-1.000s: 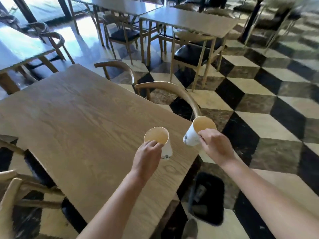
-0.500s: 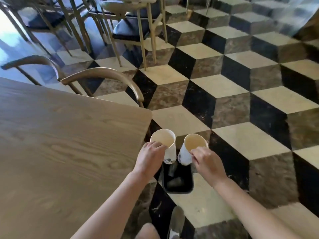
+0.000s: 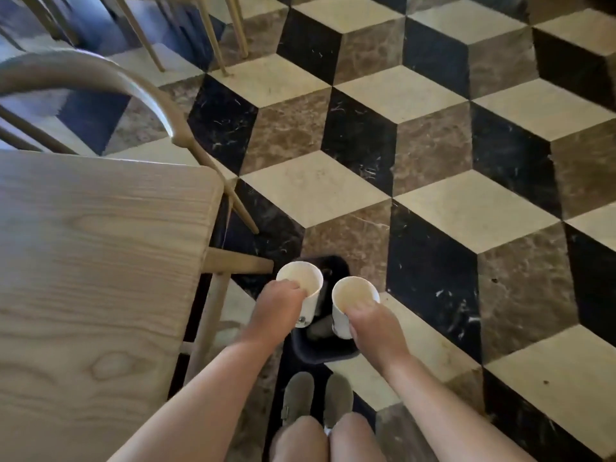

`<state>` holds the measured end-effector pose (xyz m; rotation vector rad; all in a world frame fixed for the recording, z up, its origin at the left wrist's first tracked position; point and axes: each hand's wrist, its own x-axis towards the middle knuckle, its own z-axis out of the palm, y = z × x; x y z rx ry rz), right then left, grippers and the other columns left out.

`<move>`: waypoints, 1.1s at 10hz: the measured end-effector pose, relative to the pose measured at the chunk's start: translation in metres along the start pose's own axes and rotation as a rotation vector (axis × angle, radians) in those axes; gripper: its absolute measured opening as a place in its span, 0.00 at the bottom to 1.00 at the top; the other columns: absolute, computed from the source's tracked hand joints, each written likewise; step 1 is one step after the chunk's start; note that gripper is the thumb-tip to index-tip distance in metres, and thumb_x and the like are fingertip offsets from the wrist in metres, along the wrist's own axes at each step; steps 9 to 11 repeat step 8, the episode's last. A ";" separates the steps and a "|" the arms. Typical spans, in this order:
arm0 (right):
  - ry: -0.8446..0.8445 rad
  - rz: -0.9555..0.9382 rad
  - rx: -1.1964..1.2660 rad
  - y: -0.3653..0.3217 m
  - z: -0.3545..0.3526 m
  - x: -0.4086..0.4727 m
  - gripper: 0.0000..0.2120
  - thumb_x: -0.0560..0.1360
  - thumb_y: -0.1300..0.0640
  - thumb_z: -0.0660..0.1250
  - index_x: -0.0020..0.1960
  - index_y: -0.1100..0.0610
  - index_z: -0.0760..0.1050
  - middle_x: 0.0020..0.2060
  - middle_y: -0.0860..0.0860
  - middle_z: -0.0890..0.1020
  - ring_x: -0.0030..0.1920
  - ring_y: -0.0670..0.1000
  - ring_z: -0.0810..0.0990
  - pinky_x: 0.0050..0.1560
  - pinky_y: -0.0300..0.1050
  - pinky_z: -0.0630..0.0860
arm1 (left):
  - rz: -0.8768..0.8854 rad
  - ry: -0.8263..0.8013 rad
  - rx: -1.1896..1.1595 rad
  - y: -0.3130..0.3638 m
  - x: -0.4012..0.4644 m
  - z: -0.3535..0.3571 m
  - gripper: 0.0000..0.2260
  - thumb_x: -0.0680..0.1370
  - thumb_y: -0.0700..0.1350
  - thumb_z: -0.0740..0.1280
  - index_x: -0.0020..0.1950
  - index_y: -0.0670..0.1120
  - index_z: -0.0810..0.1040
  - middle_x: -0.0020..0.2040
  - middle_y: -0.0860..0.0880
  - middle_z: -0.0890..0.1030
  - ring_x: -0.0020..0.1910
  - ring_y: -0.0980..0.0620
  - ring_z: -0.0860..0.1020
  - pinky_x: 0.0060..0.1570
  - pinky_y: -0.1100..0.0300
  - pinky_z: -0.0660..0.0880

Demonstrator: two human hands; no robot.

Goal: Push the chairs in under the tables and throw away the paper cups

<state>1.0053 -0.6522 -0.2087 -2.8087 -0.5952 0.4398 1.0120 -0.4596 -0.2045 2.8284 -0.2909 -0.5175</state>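
1. Plainly, the left hand (image 3: pixel 278 303) has its grip closed around the left paper cup (image 3: pixel 305 291), fingers curled over the near rim, cup upright with its open mouth facing up.
2. Likewise the right hand (image 3: pixel 371 323) grasps the right paper cup (image 3: pixel 350 300) at its near side, fingertips hooked on the rim; this cup also stands upright.
3. Both cups sit side by side in the lower centre of the frame, apart by a narrow gap, directly above a black bin (image 3: pixel 325 348) on the chequered floor (image 3: pixel 433 161).
4. At the left lies the wooden counter (image 3: pixel 93 278), with a curved chair (image 3: pixel 100 75) back at upper left beyond its corner.
5. Two shoes (image 3: pixel 316 398) show at the bottom, just beside the bin.
6. Compared with half a second ago, the hands have carried the cups clear of the counter edge and over the bin, and the view has tipped further down.
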 end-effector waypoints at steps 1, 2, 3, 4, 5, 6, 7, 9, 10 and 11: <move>0.023 0.010 0.040 0.008 0.042 0.020 0.17 0.49 0.73 0.74 0.30 0.59 0.72 0.22 0.53 0.73 0.20 0.55 0.70 0.22 0.39 0.55 | 0.008 -0.025 -0.006 -0.015 0.023 0.044 0.08 0.58 0.31 0.73 0.31 0.40 0.79 0.27 0.44 0.76 0.27 0.42 0.75 0.27 0.56 0.70; -0.004 0.031 0.062 0.020 0.087 0.037 0.16 0.49 0.72 0.75 0.28 0.59 0.72 0.22 0.54 0.73 0.20 0.56 0.71 0.20 0.39 0.57 | 0.003 -0.036 -0.008 -0.027 0.042 0.082 0.07 0.59 0.32 0.73 0.32 0.41 0.80 0.28 0.45 0.77 0.28 0.43 0.76 0.28 0.56 0.71; -0.072 0.071 0.089 0.029 0.120 0.047 0.15 0.51 0.72 0.75 0.27 0.59 0.71 0.22 0.55 0.74 0.20 0.57 0.73 0.18 0.40 0.62 | 0.005 -0.044 -0.032 -0.035 0.057 0.107 0.04 0.66 0.32 0.68 0.37 0.39 0.80 0.33 0.42 0.78 0.34 0.40 0.76 0.34 0.53 0.70; -0.095 0.101 0.119 0.032 0.135 0.053 0.08 0.58 0.71 0.72 0.31 0.61 0.75 0.26 0.58 0.77 0.26 0.61 0.77 0.22 0.47 0.71 | 0.014 -0.020 -0.042 -0.040 0.066 0.123 0.06 0.71 0.35 0.65 0.45 0.39 0.80 0.40 0.42 0.80 0.41 0.41 0.76 0.42 0.51 0.70; -0.100 0.077 0.103 0.029 0.127 0.052 0.10 0.56 0.69 0.74 0.29 0.60 0.74 0.25 0.56 0.77 0.25 0.59 0.76 0.21 0.47 0.71 | 0.012 -0.023 -0.087 -0.040 0.064 0.123 0.08 0.71 0.39 0.67 0.50 0.40 0.80 0.47 0.42 0.81 0.47 0.41 0.77 0.47 0.50 0.73; -0.105 0.061 0.042 0.019 0.100 0.045 0.11 0.56 0.67 0.75 0.29 0.58 0.73 0.25 0.54 0.76 0.26 0.56 0.76 0.22 0.44 0.70 | 0.002 -0.071 -0.068 -0.032 0.054 0.108 0.11 0.73 0.42 0.67 0.55 0.42 0.78 0.52 0.44 0.80 0.51 0.43 0.76 0.51 0.49 0.72; -0.138 0.070 0.029 0.011 0.058 0.041 0.01 0.70 0.62 0.66 0.40 0.58 0.76 0.37 0.55 0.79 0.40 0.58 0.78 0.37 0.50 0.74 | -0.002 -0.152 -0.036 -0.020 0.043 0.072 0.14 0.74 0.46 0.67 0.59 0.46 0.75 0.55 0.47 0.78 0.55 0.46 0.74 0.55 0.52 0.69; -0.141 0.061 0.011 -0.004 0.000 0.028 0.06 0.75 0.58 0.62 0.49 0.56 0.76 0.46 0.54 0.79 0.48 0.57 0.76 0.46 0.50 0.73 | 0.044 -0.178 -0.002 -0.002 0.030 0.021 0.17 0.74 0.47 0.67 0.62 0.48 0.72 0.56 0.48 0.78 0.56 0.47 0.74 0.55 0.53 0.69; -0.141 0.061 0.011 -0.004 0.000 0.028 0.06 0.75 0.58 0.62 0.49 0.56 0.76 0.46 0.54 0.79 0.48 0.57 0.76 0.46 0.50 0.73 | 0.044 -0.178 -0.002 -0.002 0.030 0.021 0.17 0.74 0.47 0.67 0.62 0.48 0.72 0.56 0.48 0.78 0.56 0.47 0.74 0.55 0.53 0.69; -0.141 0.061 0.011 -0.004 0.000 0.028 0.06 0.75 0.58 0.62 0.49 0.56 0.76 0.46 0.54 0.79 0.48 0.57 0.76 0.46 0.50 0.73 | 0.044 -0.178 -0.002 -0.002 0.030 0.021 0.17 0.74 0.47 0.67 0.62 0.48 0.72 0.56 0.48 0.78 0.56 0.47 0.74 0.55 0.53 0.69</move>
